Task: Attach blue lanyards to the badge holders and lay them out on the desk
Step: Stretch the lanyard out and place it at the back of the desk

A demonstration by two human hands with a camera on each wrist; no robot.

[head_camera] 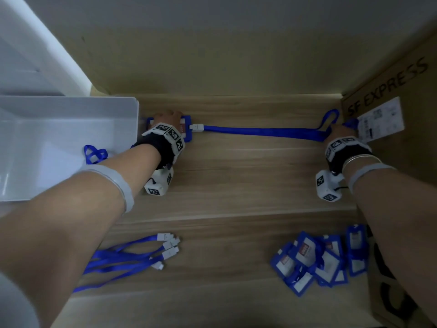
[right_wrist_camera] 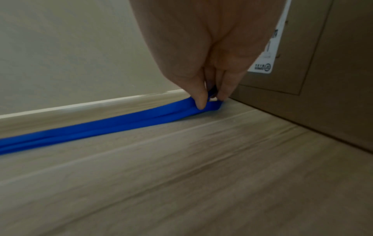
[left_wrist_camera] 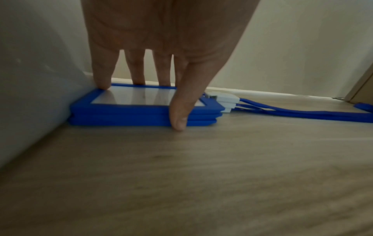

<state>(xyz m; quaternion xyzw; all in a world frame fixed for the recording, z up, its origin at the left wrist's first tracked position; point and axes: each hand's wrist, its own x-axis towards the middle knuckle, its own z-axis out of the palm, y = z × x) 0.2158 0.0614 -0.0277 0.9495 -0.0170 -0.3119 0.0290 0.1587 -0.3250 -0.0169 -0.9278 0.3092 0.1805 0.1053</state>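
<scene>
A stack of blue badge holders point(head_camera: 186, 129) point(left_wrist_camera: 121, 115) lies at the far left of the wooden desk, against a white bin. My left hand point(head_camera: 169, 117) point(left_wrist_camera: 157, 103) rests on it, with straight fingers on the top holder's far edge and the thumb against the near side. White clasps point(head_camera: 196, 127) point(left_wrist_camera: 226, 102) join the holders to blue lanyard straps point(head_camera: 260, 131) point(right_wrist_camera: 101, 127), which run right along the desk's back. My right hand point(head_camera: 338, 132) point(right_wrist_camera: 212, 101) pinches the straps' far end on the desk beside a cardboard box.
The white bin point(head_camera: 127, 119) stands at the left, with a blue loop point(head_camera: 94, 153) by its near wall. The cardboard box point(head_camera: 402, 91) blocks the right side. Loose lanyards point(head_camera: 132, 256) lie at the near left. A pile of badge holders point(head_camera: 324, 259) lies at the near right.
</scene>
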